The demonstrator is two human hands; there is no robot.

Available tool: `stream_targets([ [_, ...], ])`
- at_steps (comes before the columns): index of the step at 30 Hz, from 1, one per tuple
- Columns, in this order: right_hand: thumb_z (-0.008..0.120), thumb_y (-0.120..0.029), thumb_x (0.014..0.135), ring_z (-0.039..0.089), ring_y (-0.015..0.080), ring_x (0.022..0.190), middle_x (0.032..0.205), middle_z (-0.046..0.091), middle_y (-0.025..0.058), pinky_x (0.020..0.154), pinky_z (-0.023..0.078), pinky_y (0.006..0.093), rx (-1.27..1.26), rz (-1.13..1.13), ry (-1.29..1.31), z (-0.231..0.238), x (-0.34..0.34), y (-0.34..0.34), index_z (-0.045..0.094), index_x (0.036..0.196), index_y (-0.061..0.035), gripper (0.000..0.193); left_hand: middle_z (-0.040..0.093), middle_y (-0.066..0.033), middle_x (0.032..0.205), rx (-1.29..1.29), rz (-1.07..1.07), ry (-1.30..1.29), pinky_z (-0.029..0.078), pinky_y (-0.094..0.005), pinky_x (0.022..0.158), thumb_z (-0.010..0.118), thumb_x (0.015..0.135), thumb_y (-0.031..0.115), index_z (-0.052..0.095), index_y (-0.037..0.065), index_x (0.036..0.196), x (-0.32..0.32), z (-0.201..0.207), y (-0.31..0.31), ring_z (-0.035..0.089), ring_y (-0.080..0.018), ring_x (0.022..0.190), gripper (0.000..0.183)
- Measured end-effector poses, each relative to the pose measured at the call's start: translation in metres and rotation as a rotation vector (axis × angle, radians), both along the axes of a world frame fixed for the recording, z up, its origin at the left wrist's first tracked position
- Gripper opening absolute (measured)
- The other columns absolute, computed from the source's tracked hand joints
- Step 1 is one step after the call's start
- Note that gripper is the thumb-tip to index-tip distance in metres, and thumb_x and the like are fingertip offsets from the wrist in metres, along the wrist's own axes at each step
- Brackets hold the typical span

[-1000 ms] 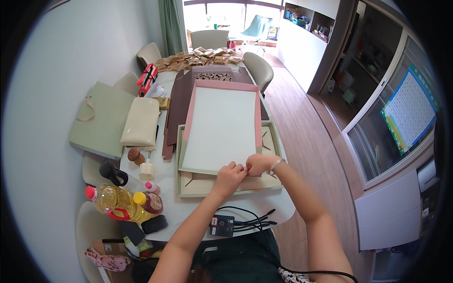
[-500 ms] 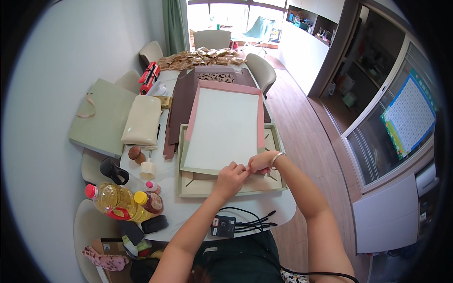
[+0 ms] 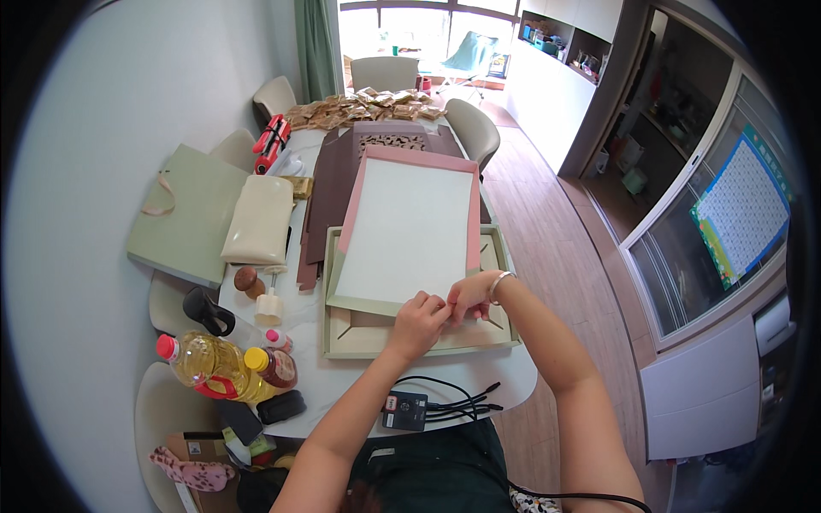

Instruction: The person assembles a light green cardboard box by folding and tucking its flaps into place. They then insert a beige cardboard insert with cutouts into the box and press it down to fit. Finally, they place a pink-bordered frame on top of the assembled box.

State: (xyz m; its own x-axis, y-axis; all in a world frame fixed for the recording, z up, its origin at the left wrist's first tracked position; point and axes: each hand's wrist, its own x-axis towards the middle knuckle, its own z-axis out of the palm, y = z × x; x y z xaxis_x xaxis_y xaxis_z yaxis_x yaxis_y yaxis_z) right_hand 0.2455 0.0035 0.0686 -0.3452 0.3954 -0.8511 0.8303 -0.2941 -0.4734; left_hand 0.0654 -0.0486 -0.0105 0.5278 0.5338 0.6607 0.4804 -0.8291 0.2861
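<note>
A shallow box lid (image 3: 407,222) with a white inside and pink and pale green walls lies slanted on a pale green box (image 3: 376,352). At the lid's near wall, toward its right corner, my left hand (image 3: 419,325) is closed in a pinch on the edge. My right hand (image 3: 472,297), wearing a bracelet, meets it there with bent fingers, its thumb and forefinger pinched by the same edge. The fingertips of both hands nearly touch and cover that part of the wall, so any small piece between them is hidden.
Brown cardboard sheets (image 3: 329,184) lie under and beyond the lid. Left stand an oil bottle (image 3: 205,359), a yellow-capped jar (image 3: 280,369) and a cream case (image 3: 258,221). A black device with cables (image 3: 405,410) sits at the near edge. Small packets (image 3: 368,104) cover the far end.
The lid's near edge has shifted slightly, and its right corner now shows differently. My right hand has turned a little, its fingers dropping lower. My left hand stays almost in place.
</note>
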Motion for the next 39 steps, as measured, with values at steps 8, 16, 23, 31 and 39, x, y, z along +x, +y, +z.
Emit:
stream_targets([
  [8, 0.069, -0.011, 0.08, 0.049, 0.0097, 0.051, 0.064, 0.051, -0.0001, 0.048, 0.05, 0.0281, 0.038, -0.08, 0.046, -0.004, 0.007, -0.001, 0.061, 0.09, -0.0061, 0.014, 0.063, -0.0005, 0.094, -0.036, -0.037, -0.004, 0.052, -0.0342, 0.071, 0.076, 0.068, 0.018, 0.069, 0.014, 0.098, -0.001, -0.001, 0.004, 0.059, -0.0224, 0.083, 0.031],
  [16, 0.063, -0.013, 0.082, 0.043, 0.0099, 0.05, 0.067, 0.046, -0.0009, 0.047, 0.044, 0.0286, -0.018, -0.184, 0.057, 0.001, 0.008, 0.003, 0.057, 0.091, -0.0051, 0.013, 0.065, -0.0011, 0.09, -0.171, -0.055, -0.042, 0.05, -0.0365, 0.072, 0.08, 0.066, 0.023, 0.07, 0.014, 0.094, -0.003, 0.0, 0.009, 0.061, -0.023, 0.081, 0.031],
  [23, 0.061, -0.016, 0.083, 0.04, 0.0095, 0.049, 0.067, 0.044, -0.0016, 0.047, 0.043, 0.0288, -0.019, -0.235, 0.107, 0.004, 0.005, 0.0, 0.056, 0.093, -0.0055, 0.015, 0.064, -0.0007, 0.089, -0.18, -0.014, -0.065, 0.049, -0.0377, 0.073, 0.081, 0.065, 0.024, 0.068, 0.013, 0.089, -0.003, 0.0, 0.012, 0.06, -0.0233, 0.081, 0.03],
  [31, 0.064, -0.018, 0.08, 0.041, 0.0097, 0.049, 0.063, 0.043, -0.0023, 0.044, 0.045, 0.0284, 0.141, -0.079, -0.005, 0.002, 0.011, 0.002, 0.058, 0.09, -0.0082, 0.015, 0.064, 0.0, 0.089, -0.236, -0.01, -0.113, 0.045, -0.037, 0.075, 0.08, 0.068, 0.027, 0.069, 0.013, 0.092, 0.001, 0.003, 0.008, 0.059, -0.0226, 0.082, 0.03],
  [39, 0.065, -0.026, 0.081, 0.044, 0.0094, 0.051, 0.066, 0.043, -0.0006, 0.049, 0.055, 0.0296, 0.175, -0.004, -0.05, 0.006, 0.008, -0.004, 0.058, 0.101, -0.0085, 0.028, 0.064, 0.0008, 0.093, -0.142, -0.025, -0.102, 0.043, -0.0373, 0.078, 0.079, 0.07, 0.027, 0.069, 0.013, 0.095, 0.0, 0.004, 0.012, 0.057, -0.0208, 0.087, 0.031],
])
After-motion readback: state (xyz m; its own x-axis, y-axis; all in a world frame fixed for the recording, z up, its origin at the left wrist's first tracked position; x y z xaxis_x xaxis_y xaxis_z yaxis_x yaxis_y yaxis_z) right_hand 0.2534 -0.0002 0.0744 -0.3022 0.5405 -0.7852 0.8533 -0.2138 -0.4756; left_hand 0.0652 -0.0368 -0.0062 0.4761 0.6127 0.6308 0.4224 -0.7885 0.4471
